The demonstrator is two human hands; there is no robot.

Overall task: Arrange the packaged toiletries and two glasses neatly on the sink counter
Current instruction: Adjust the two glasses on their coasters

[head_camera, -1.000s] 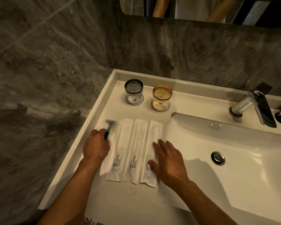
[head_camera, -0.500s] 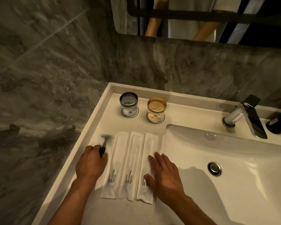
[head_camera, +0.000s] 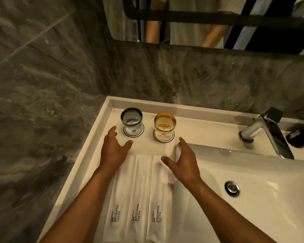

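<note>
Three white "BRUSHING TEETH" packets lie side by side on the white counter (head_camera: 95, 151): left packet (head_camera: 117, 206), middle packet (head_camera: 139, 195), right packet (head_camera: 157, 204). At the back stand a grey glass (head_camera: 131, 120) and an amber glass (head_camera: 164, 124), each on a round coaster. My left hand (head_camera: 113, 151) hovers open just in front of the grey glass, above the left packet's top. My right hand (head_camera: 180, 163) is open, fingers spread, over the right packet's top end, below the amber glass. The razor is hidden.
The basin (head_camera: 253, 199) with its drain (head_camera: 232, 188) fills the right side. A chrome faucet (head_camera: 263, 134) and a dark bottle (head_camera: 300, 135) stand at the back right. Grey stone walls enclose the left and back; a mirror (head_camera: 200, 20) hangs above.
Both hands moved forward from the packets toward the glasses and opened. My left hand no longer holds the razor, which is out of sight. The camera tilted up and closer.
</note>
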